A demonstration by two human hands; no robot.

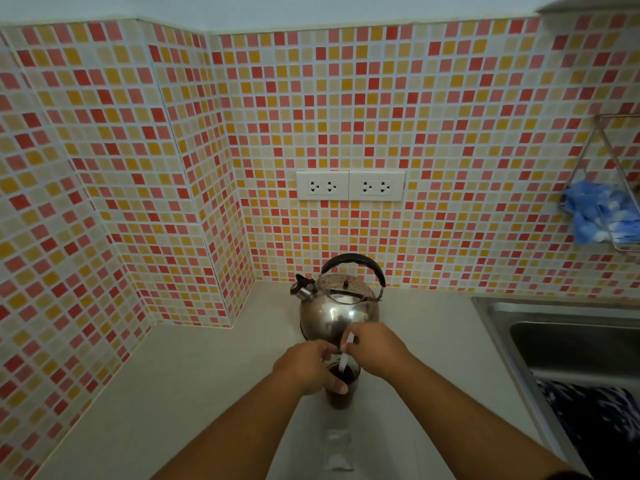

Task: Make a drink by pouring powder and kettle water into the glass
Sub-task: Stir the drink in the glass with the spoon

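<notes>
A glass (341, 393) filled with dark brown liquid stands on the pale counter (207, 393). My left hand (310, 368) wraps around its upper left side. A white stick or spoon (345, 356) dips into the drink, and my right hand (375, 348) pinches its top. Just behind the glass sits a shiny steel kettle (337, 306) with a black handle, its spout pointing left. No powder packet can be made out for certain.
A steel sink (568, 344) is set into the counter at the right, with a dark patterned cloth (595, 417) by it. A wire rack holding blue cloths (599, 209) hangs on the tiled wall. Two double sockets (349, 186) sit above the kettle. Something clear (336, 452) lies near the counter's front.
</notes>
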